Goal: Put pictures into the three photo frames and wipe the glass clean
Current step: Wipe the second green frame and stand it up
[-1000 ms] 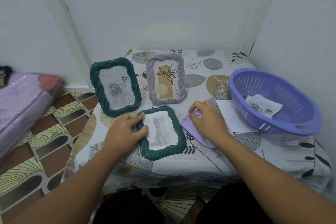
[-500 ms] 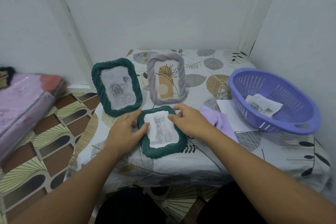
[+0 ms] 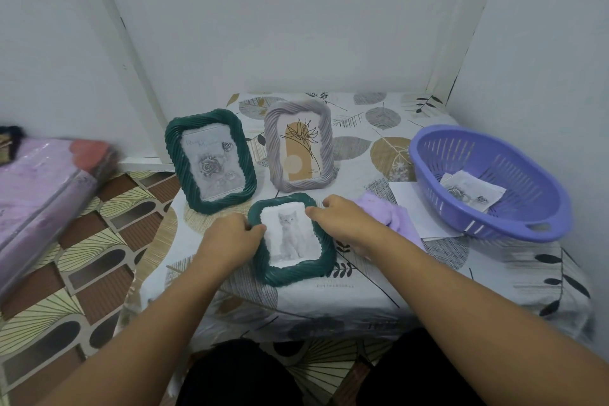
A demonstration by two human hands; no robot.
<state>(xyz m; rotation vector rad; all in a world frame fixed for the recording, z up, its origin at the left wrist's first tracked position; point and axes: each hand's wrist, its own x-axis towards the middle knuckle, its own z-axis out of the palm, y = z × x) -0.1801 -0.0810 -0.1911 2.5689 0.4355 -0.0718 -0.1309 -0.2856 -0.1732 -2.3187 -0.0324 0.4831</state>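
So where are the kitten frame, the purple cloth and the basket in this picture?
kitten frame [image 3: 298, 272]: head view, on its green lower border.
purple cloth [image 3: 384, 211]: head view, on the fabric showing beyond the right wrist.
basket [image 3: 514, 234]: head view, on its near purple rim.

Three ribbed photo frames, a purple cloth and a loose picture on a small table

The small green frame [image 3: 291, 242] lies flat at the near middle, holding a grey kitten picture. Far left of it the large green frame [image 3: 211, 160] stands upright, leaning back, with a rose picture inside. To its right the grey frame [image 3: 300, 150] stands the same way, holding a tan flower print. The crumpled purple cloth [image 3: 384, 214] lies just right of the small frame. A loose rose picture [image 3: 473, 191] lies further right.
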